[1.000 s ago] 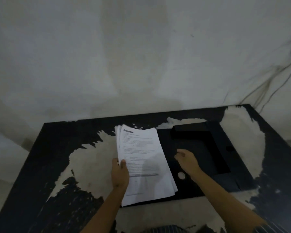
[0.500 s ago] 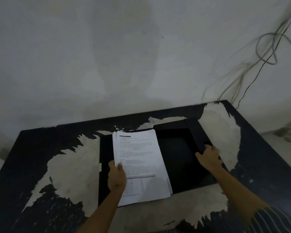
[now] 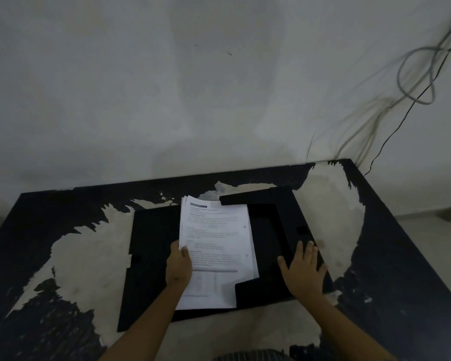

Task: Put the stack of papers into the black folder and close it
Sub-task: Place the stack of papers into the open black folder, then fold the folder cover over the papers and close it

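On the left of the scene the table (image 3: 50, 217) shows black paint worn away in big pale patches, and it stands against a grey-white wall (image 3: 141, 87). Toward the middle the black folder (image 3: 151, 256) lies open and flat, its left cover bare. The left hand (image 3: 179, 267) grips the stack of papers (image 3: 216, 246) by its left edge, thumb on the printed top sheet and the other fingers hidden beneath. The stack lies across the middle of the folder, slightly fanned at its far left corner; the far flap (image 3: 245, 199) overlaps its far right corner and the near flap (image 3: 258, 290) covers its near right corner. The text on the sheet is too blurred to read. Right of the papers the inner pocket shows dark. The right hand (image 3: 303, 272) is spread open, palm down, fingers apart, pressing flat on the right side flap (image 3: 292, 225) near its near end, holding nothing. Farther right, loose cables (image 3: 417, 79) loop down the wall beyond the table's far right corner
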Demonstrator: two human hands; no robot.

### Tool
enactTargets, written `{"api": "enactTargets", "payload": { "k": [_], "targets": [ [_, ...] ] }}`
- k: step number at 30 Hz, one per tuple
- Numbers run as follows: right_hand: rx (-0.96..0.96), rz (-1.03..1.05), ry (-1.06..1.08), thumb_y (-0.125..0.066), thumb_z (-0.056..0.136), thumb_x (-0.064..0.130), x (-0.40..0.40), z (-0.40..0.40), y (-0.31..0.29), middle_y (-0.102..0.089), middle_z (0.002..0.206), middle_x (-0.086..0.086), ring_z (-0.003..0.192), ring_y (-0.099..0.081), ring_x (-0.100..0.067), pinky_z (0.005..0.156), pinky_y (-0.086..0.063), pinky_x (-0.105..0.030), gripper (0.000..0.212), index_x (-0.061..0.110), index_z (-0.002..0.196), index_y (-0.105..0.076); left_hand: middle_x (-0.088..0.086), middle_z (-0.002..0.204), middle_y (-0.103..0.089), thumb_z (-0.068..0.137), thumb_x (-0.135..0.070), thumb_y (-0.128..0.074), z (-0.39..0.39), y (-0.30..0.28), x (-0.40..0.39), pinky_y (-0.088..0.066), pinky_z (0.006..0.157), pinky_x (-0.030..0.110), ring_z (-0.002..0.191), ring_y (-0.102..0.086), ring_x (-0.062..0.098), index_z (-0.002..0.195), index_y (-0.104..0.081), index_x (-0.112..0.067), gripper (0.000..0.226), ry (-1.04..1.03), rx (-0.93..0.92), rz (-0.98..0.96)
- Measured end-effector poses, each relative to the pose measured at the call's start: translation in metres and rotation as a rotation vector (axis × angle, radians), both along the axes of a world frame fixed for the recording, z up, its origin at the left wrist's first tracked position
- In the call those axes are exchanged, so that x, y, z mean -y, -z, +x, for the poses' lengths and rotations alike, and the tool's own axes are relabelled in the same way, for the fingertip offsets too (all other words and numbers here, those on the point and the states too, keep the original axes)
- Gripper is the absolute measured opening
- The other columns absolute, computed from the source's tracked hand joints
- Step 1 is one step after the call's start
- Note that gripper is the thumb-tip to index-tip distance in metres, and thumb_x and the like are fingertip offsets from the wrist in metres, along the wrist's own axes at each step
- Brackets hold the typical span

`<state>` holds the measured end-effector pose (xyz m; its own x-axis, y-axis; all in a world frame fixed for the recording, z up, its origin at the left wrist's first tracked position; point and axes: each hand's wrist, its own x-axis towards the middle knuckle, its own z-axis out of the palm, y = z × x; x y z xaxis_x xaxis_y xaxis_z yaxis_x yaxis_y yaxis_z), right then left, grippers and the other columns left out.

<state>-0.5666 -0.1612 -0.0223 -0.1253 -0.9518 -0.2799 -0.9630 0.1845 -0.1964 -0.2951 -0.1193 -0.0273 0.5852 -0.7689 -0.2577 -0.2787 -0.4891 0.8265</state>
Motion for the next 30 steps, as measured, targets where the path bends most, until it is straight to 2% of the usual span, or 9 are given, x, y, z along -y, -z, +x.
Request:
{"api": "enactTargets", "payload": {
  "k": [3,6,8,11,14,19,22,25,30],
  "targets": [
    [-0.017,-0.023,-0.036,-0.027,0.092,0.060,-0.002,-0.008,0.003,-0.002,0.160,-0.014,0.147,-0.005,-0.026,0.116,-0.016,-0.054,0.078,0.012,0.150,-0.003,0.020,0.133,-0.049,0.099,-0.013,-0.032,-0.026,-0.001,0.008,-0.042,0.102,0.043,0.117,-0.050,0.031,0.139,-0.032,-0.007,0.040,0.101,-0.004,-0.007],
    [-0.039,-0.040,-0.094,-0.025,0.093,0.059,-0.006,-0.016,0.006,-0.001,0.160,-0.013,0.148,-0.004,-0.026,0.116,-0.017,-0.052,0.076,0.013,0.150,-0.002,0.022,0.130,-0.043,0.098,-0.026,-0.033,-0.051,0.001,0.015,-0.044,0.100,0.048,0.113,-0.049,0.033,0.138,-0.033,-0.008,0.044,0.226,0.168,0.234],
    [-0.026,-0.032,-0.121,-0.024,0.093,0.058,-0.006,-0.020,0.006,0.001,0.160,-0.012,0.148,-0.003,-0.025,0.116,-0.015,-0.052,0.075,0.015,0.149,0.001,0.020,0.134,-0.036,0.097,-0.032,-0.033,-0.067,0.000,0.019,-0.042,0.102,0.047,0.117,-0.044,0.032,0.142,-0.027,-0.008,0.051,0.339,0.283,0.367],
    [-0.011,-0.018,-0.149,-0.024,0.094,0.057,-0.006,-0.024,0.004,0.004,0.160,-0.010,0.148,0.000,-0.024,0.116,-0.014,-0.051,0.073,0.016,0.149,0.002,0.017,0.142,-0.026,0.096,-0.040,-0.032,-0.093,-0.003,0.027,-0.037,0.106,0.044,0.125,-0.034,0.031,0.147,-0.013,-0.010,0.061,0.479,0.320,0.434],
    [-0.004,-0.010,-0.167,-0.025,0.094,0.057,-0.006,-0.029,0.003,0.005,0.160,-0.010,0.148,0.000,-0.023,0.116,-0.015,-0.051,0.074,0.017,0.149,0.003,0.017,0.145,-0.023,0.094,-0.047,-0.032,-0.114,-0.004,0.038,-0.034,0.108,0.045,0.128,-0.030,0.031,0.146,-0.012,-0.010,0.067,0.557,0.322,0.455],
    [0.054,-0.003,-0.171,-0.027,0.094,0.055,-0.005,-0.031,-0.002,0.000,0.161,-0.009,0.148,0.000,-0.024,0.116,-0.014,-0.053,0.071,0.018,0.150,-0.003,0.015,0.144,-0.027,0.094,-0.047,-0.032,-0.111,-0.003,0.030,-0.032,0.108,0.044,0.128,-0.031,0.030,0.146,-0.017,-0.017,0.062,0.519,0.304,0.419],
    [0.158,0.014,-0.201,-0.032,0.095,0.050,-0.006,-0.019,-0.009,-0.002,0.161,-0.006,0.148,0.000,-0.021,0.117,-0.005,-0.057,0.068,0.019,0.150,-0.004,0.011,0.138,-0.039,0.095,-0.044,-0.035,-0.093,0.002,0.003,-0.035,0.106,0.042,0.122,-0.038,0.025,0.140,-0.036,-0.025,0.049,0.411,0.334,0.329],
    [0.237,-0.013,-0.380,-0.039,0.095,0.043,-0.014,0.006,-0.013,-0.004,0.161,-0.003,0.148,-0.002,-0.018,0.118,0.000,-0.054,0.068,0.020,0.150,-0.006,0.008,0.132,-0.045,0.094,-0.040,-0.041,-0.066,0.004,-0.034,-0.039,0.100,0.039,0.115,-0.043,0.023,0.132,-0.046,-0.027,0.040,0.268,0.390,0.311],
    [0.324,0.049,-0.814,-0.041,0.094,0.044,-0.042,0.065,-0.018,-0.010,0.160,0.001,0.147,-0.005,-0.012,0.120,0.002,-0.043,0.065,0.022,0.149,-0.015,0.008,0.137,-0.037,0.093,-0.038,-0.043,-0.019,0.004,-0.098,-0.038,0.103,0.042,0.122,-0.039,0.026,0.132,-0.041,-0.032,0.039,0.082,0.395,0.462]
  ]
}}
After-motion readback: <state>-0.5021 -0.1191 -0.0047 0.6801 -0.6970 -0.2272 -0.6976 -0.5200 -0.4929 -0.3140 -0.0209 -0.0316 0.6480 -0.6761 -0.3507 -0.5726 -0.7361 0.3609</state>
